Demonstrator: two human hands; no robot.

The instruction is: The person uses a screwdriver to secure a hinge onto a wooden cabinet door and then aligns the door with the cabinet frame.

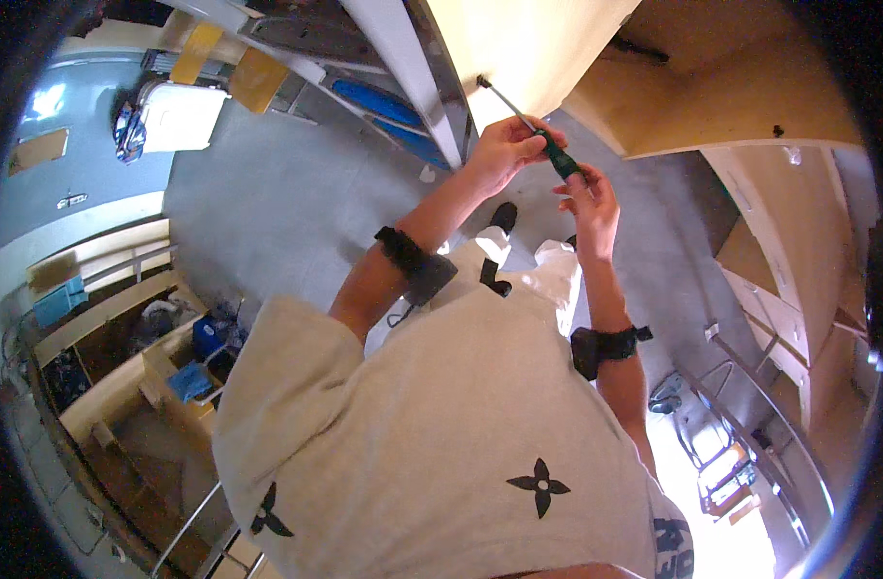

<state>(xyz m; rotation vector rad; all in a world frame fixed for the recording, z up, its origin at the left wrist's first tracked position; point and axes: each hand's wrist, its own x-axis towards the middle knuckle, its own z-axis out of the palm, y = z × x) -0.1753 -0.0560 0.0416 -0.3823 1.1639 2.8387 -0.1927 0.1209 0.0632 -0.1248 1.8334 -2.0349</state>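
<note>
A screwdriver [560, 159] with a dark green handle and a thin metal shaft slants up and to the left. Its tip meets a small dark fitting [482, 81] on a pale wooden panel [528, 39]. My left hand [504, 152] closes around the front of the handle, where the shaft begins. At the handle's rear end, the fingers of my right hand [596, 207] are bent around it. Part of the handle is covered by my fingers.
Right of the panel is an open wooden cabinet [750, 87], with drawer fronts [765, 251] below. A grey metal frame [413, 68] stands close on the left. A white chair [183, 116] is farther left, wooden compartments [123, 376] at lower left. Grey floor [297, 183] lies underneath.
</note>
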